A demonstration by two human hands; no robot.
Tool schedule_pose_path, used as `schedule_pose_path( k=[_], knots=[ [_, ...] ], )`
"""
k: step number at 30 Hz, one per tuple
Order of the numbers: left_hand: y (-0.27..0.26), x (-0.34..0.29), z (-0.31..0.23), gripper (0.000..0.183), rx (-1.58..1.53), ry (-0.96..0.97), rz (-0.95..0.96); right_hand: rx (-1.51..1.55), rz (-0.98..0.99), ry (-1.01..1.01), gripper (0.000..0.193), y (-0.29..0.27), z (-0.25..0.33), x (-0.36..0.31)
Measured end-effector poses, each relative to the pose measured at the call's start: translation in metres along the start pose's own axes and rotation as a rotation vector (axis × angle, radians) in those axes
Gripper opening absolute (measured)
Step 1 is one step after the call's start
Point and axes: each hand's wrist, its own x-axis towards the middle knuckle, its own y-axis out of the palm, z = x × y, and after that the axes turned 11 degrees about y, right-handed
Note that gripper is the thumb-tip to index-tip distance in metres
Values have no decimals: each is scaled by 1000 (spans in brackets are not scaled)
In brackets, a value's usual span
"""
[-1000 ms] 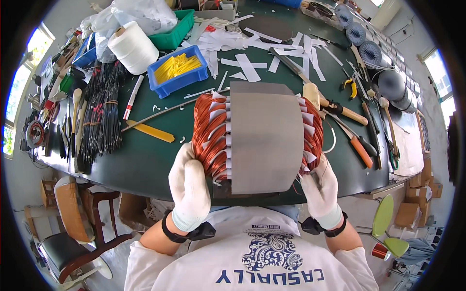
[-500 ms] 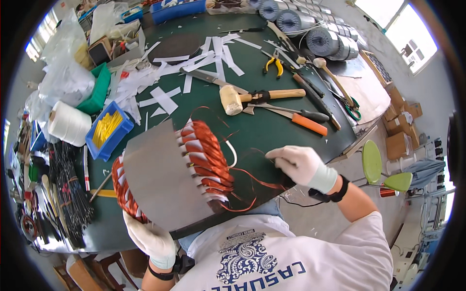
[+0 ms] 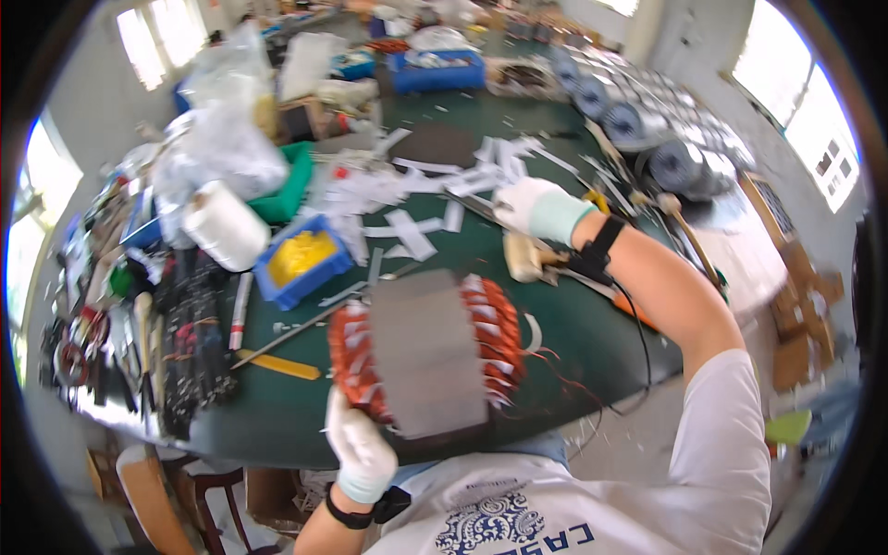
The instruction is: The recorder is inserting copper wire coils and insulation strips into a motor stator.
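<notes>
White gloves, black wrist straps, white printed shirt.

Both the left hand point(image 3: 359, 450) and the right hand point(image 3: 536, 209) wear white knit gloves with pale cuffs. A black strap circles each wrist, and a thin black cable trails from the right one. The short-sleeved white shirt point(image 3: 592, 499) carries a dark blue printed emblem.
</notes>
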Motion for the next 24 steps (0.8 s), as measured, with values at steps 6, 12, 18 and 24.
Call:
schedule_pose_path(
  k=[6, 12, 18, 24],
  knots=[
    [-10, -5, 10, 42, 280, 168, 191, -212, 338, 253, 32, 20, 28, 35],
    [4, 4, -10, 42, -307, -126, 123, -145, 19, 338, 28, -6, 41, 23],
    [4, 3, -7, 40, 78, 68, 227, 763, -445, 276, 12, -67, 50, -14],
    [-1, 5, 0, 53, -23, 65, 209, 825, 9, 228, 28, -9, 33, -65]
  ],
)
